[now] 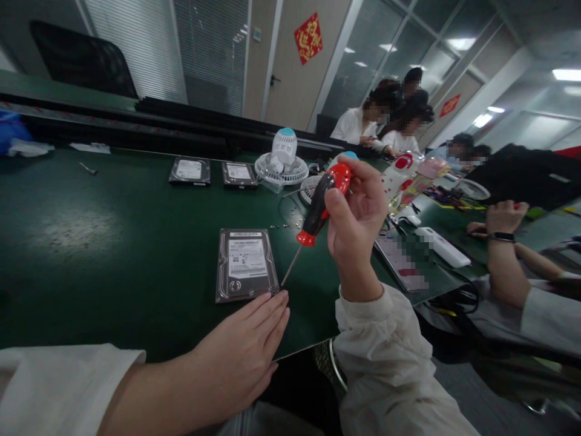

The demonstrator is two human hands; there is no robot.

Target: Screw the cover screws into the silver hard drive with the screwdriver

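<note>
A hard drive point(247, 257) lies label side up on the green table in front of me. My right hand point(358, 224) grips a screwdriver point(320, 203) by its red and black handle. Its metal shaft slants down to the left, and the tip is by the drive's near right corner. My left hand point(245, 348) reaches in from the lower left, fingers stretched out side by side with the thumb apart. Those fingertips are at the same corner, close to the screwdriver tip. Whether the tip touches anything is too small to tell. Several tiny screws point(285, 226) lie beyond the drive.
Two more hard drives point(189, 170) lie farther back, near a white fan point(282, 157). To the right are a phone-like slab point(402, 263), a white oblong device point(442, 247) and cables. A co-worker's arm point(508, 260) with a dark wristband rests at the far right.
</note>
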